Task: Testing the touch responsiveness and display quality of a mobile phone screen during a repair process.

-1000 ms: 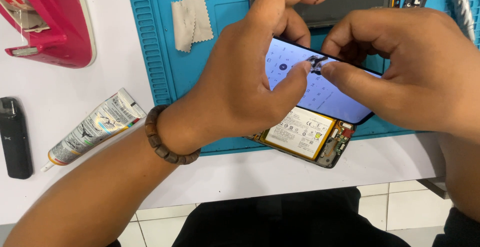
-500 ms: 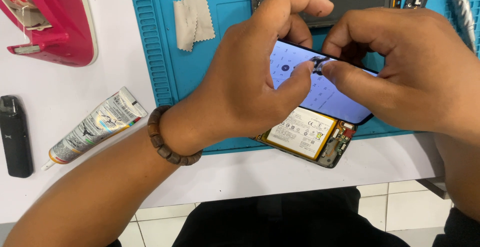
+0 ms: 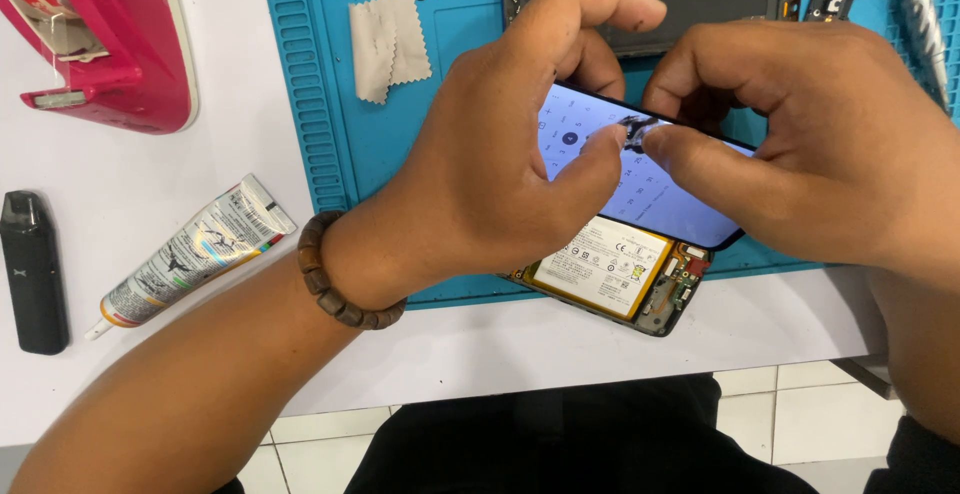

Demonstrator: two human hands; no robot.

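A white table (image 3: pixel 620 339) fills most of the view, its front edge running across the lower part. A blue ribbed work mat (image 3: pixel 300 84) lies on it (its near edge close to the table's edge). Below, the floor (image 3: pixel 790 424) shows pale square tiles with dark joints. Light is even and bright, casting soft shadows.

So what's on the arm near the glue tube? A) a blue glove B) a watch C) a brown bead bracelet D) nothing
C: a brown bead bracelet circles the wrist of the left hand, with the glue tube lying on the white table beside it.
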